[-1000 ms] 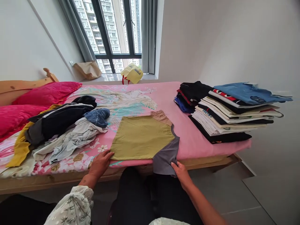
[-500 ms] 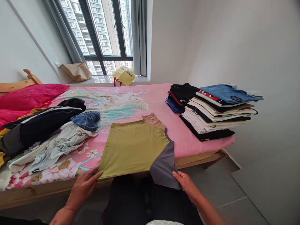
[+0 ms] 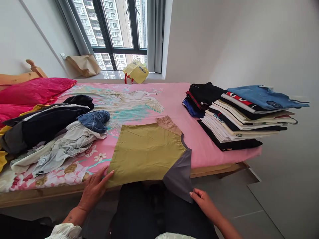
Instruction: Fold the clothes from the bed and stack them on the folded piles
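Note:
An olive T-shirt (image 3: pixel 144 154) with a grey sleeve and a brownish one lies spread flat at the bed's front edge, its neckline turned to the right. My left hand (image 3: pixel 96 187) rests at the hem's near corner, fingers stretched and thumb apart on the cloth. Between thumb and fingers, my right hand (image 3: pixel 201 199) pinches the end of the grey sleeve (image 3: pixel 178 176), which hangs over the edge in front of my legs.
On the bed's left lies a heap of loose clothes (image 3: pixel 54 129) topped by denim (image 3: pixel 94 120). Folded clothes (image 3: pixel 239 116) are stacked at the right, beside a smaller dark pile (image 3: pixel 205 96). Pink pillows (image 3: pixel 37 89) lie far left; paper bag (image 3: pixel 84 65) and yellow bag (image 3: pixel 136 71) stand by the window.
My view has tipped down slightly and shifted left. My left hand has slid up onto the hem corner with its fingers spreading. My right hand keeps its pinch on the grey sleeve.

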Demonstrator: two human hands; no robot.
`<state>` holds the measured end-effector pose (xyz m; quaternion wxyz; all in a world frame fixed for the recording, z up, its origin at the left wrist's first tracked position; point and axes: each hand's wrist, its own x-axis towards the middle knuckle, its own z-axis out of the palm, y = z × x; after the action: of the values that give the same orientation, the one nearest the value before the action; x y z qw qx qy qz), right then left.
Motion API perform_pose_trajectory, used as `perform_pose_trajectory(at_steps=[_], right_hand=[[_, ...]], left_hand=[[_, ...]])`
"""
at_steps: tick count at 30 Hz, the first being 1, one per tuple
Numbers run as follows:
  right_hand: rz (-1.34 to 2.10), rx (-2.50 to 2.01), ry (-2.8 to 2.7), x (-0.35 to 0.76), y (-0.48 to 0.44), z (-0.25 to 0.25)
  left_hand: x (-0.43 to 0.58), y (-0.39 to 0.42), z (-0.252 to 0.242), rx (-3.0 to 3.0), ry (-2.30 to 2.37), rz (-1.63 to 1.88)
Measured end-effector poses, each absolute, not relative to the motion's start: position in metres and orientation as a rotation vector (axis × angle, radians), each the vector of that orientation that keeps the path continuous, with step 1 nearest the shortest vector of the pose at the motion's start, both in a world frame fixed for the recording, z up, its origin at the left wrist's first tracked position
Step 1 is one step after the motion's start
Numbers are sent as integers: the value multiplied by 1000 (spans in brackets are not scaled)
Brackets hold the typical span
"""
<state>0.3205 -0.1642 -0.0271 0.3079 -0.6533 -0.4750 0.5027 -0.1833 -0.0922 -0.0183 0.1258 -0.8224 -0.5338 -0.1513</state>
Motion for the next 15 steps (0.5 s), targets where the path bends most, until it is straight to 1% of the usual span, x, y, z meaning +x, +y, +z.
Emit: perform_pose_trajectory(at_steps=[4, 8, 10, 12, 15], right_hand=[[1452, -1647, -1021, 317, -163, -3], [1661, -1305, -930, 310, -130, 44], [1682, -1210, -912, 307, -94, 68], [1648, -1197, -848, 305, -50, 85], [1507, -1246, -725, 308, 11, 93]], left_hand=[[-187, -90, -15, -2501, -1503, -577], [-181, -71, 7, -2635, -1632, -825], [-172, -50, 21, -2638, -1824, -971], [-162, -23, 32, -2503, -2144, -1032], [-148, 15, 42, -2265, -2593, -906]])
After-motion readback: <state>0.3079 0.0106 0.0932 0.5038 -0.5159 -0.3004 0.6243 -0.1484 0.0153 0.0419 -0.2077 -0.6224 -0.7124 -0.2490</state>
